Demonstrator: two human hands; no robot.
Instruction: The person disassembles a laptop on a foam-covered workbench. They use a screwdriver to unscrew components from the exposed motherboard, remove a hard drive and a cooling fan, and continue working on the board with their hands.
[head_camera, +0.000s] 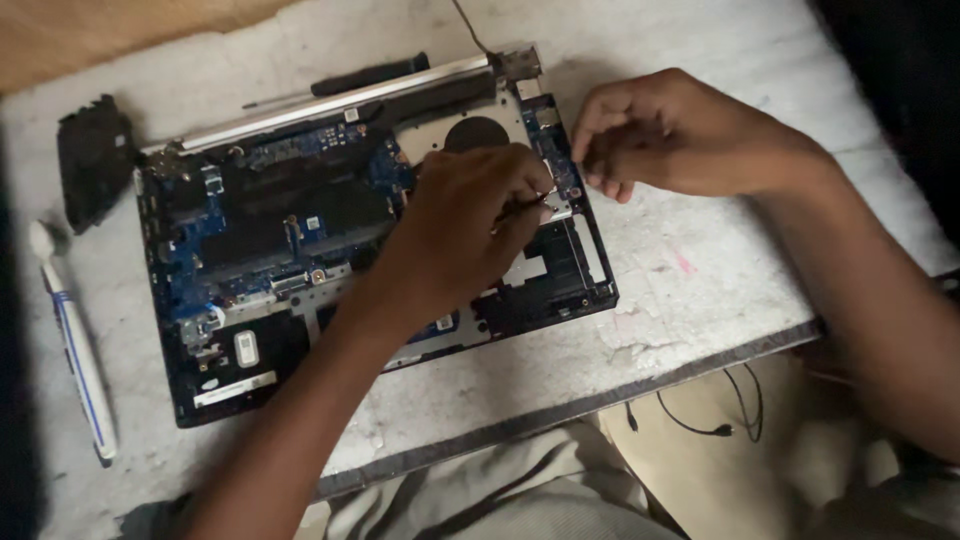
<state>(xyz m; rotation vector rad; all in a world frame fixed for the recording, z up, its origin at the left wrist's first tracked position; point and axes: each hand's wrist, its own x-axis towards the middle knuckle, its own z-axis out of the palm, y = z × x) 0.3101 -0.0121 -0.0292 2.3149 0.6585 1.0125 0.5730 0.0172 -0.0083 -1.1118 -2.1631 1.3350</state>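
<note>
While left hand (470, 215) grips tool (522, 207), tip points right.

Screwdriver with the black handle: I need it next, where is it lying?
The screwdriver lies on the table at the top of the head view, just behind the hinge edge of the opened laptop.

Laptop (300, 240) opened up, bottom cover off, lying flat and skewed on table, hinge edge toward far side. Blue board exposed across left and middle, black parts over it, round dark fan opening near far right corner. Thin dark tool (522, 207) pinched in left hand, tip over right part of laptop, near silver bracket. Tool kind unclear.
</note>
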